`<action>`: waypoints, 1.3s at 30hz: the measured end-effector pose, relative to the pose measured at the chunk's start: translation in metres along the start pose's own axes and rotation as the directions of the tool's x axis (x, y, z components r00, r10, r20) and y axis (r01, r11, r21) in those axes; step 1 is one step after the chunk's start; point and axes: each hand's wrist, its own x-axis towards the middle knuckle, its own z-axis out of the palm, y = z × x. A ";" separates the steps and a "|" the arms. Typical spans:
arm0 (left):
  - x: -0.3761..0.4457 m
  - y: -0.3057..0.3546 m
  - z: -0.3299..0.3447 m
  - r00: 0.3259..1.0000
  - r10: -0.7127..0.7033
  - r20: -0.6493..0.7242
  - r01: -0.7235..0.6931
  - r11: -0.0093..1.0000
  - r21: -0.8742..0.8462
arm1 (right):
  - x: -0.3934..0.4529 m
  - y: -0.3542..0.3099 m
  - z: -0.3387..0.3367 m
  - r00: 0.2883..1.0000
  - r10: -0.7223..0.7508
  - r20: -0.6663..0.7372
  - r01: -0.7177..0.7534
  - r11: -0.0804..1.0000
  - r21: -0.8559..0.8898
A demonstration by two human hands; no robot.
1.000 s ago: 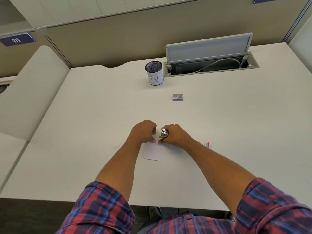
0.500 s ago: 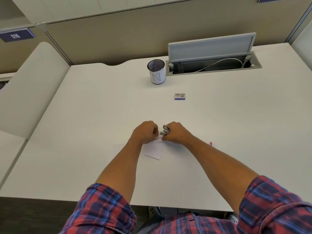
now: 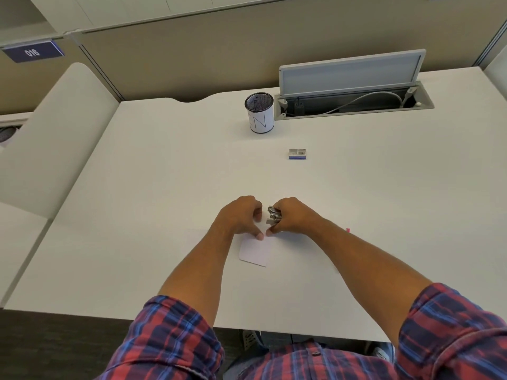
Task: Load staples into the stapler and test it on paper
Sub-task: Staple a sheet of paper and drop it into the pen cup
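A small metal stapler (image 3: 273, 215) is gripped in my right hand (image 3: 293, 215) just above the desk, its front end pointing left. A small white sheet of paper (image 3: 255, 252) lies under both hands. My left hand (image 3: 240, 218) has curled fingers, and its thumb tip presses the paper's top edge beside the stapler. A small staple box (image 3: 297, 154) with a blue side sits farther back on the desk. A bit of pink (image 3: 348, 229) shows behind my right forearm; most of it is hidden.
A mesh pen cup (image 3: 259, 113) wrapped in white paper stands at the back. Beside it is an open cable tray (image 3: 354, 105) with its lid raised. A beige partition wall runs behind the white desk (image 3: 137, 201), and a low divider stands at the left.
Both hands stayed at the paper's top edge. My left hand's fingers have drawn slightly away from the stapler, leaving a small gap.
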 end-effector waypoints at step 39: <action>-0.002 0.046 0.012 0.981 -0.166 0.101 0.052 -0.279 -0.959 | -0.020 0.018 -0.051 0.799 -0.389 -0.459 0.355 0.921 -0.164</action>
